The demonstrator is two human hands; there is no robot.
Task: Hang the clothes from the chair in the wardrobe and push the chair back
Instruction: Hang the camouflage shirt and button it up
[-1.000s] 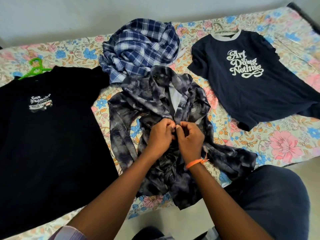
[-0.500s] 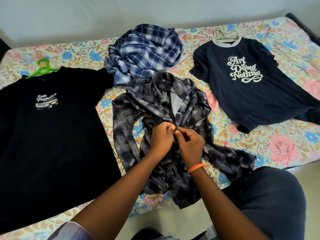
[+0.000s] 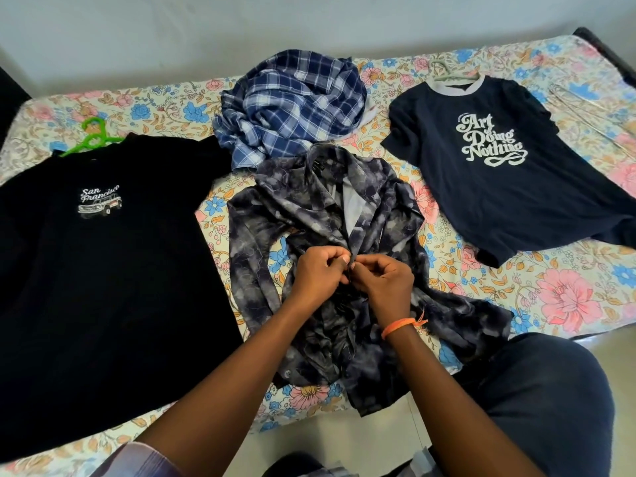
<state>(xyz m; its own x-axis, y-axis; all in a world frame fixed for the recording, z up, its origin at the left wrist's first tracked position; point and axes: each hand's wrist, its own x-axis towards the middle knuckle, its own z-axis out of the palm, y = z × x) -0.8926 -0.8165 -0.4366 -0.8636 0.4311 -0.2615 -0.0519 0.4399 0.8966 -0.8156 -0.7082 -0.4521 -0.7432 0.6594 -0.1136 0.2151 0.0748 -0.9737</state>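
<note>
A crumpled grey patterned shirt [image 3: 309, 208] lies in the middle of the bed. My left hand [image 3: 318, 273] and my right hand [image 3: 383, 280] meet at its front opening, both pinching the placket at one spot. A black San Francisco T-shirt [image 3: 103, 270] lies flat at the left on a green hanger [image 3: 93, 137]. At the right lies a navy "Art of Doing Nothing" T-shirt [image 3: 499, 173] on a pale hanger [image 3: 451, 72]. A blue plaid shirt [image 3: 292, 105] is bunched behind the grey one. No chair or wardrobe is in view.
The bed with a floral sheet [image 3: 568, 297] runs along a pale wall. A bare wire hanger [image 3: 585, 108] lies at the far right. My knee in dark trousers [image 3: 537, 401] is at the bed's near edge, above a pale floor.
The camera has tilted, so the bed sits lower in view. My hands stay together on the grey shirt's front, fingers shifting slightly.
</note>
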